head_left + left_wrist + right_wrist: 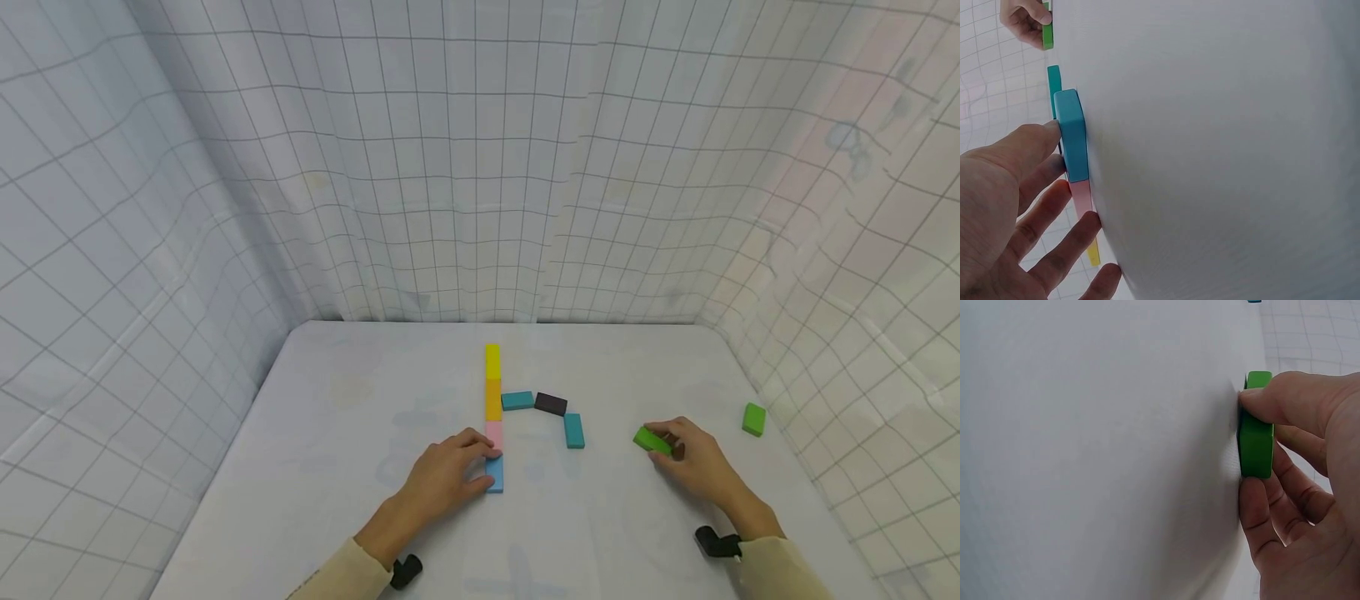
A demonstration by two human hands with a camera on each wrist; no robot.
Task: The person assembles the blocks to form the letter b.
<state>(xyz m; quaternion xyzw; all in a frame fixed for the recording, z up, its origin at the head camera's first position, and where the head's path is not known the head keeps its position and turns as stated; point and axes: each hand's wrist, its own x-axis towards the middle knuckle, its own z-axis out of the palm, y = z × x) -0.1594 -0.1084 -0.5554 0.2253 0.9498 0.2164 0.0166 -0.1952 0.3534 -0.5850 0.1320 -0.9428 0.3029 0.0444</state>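
Observation:
A straight row runs front to back on the table: a yellow block, an orange block, a pink block and a light blue block. My left hand rests beside its near end, thumb at the blue block and fingers reaching over the pink one, loosely spread in the left wrist view. A green block is pinched between thumb and fingers of my right hand, low over the table at the right. From the row's right side curve a teal block, a black block and another teal block.
Another green block lies near the right edge of the white table. White grid-patterned curtains hang behind and along both sides. Black wrist mounts sit low on both forearms.

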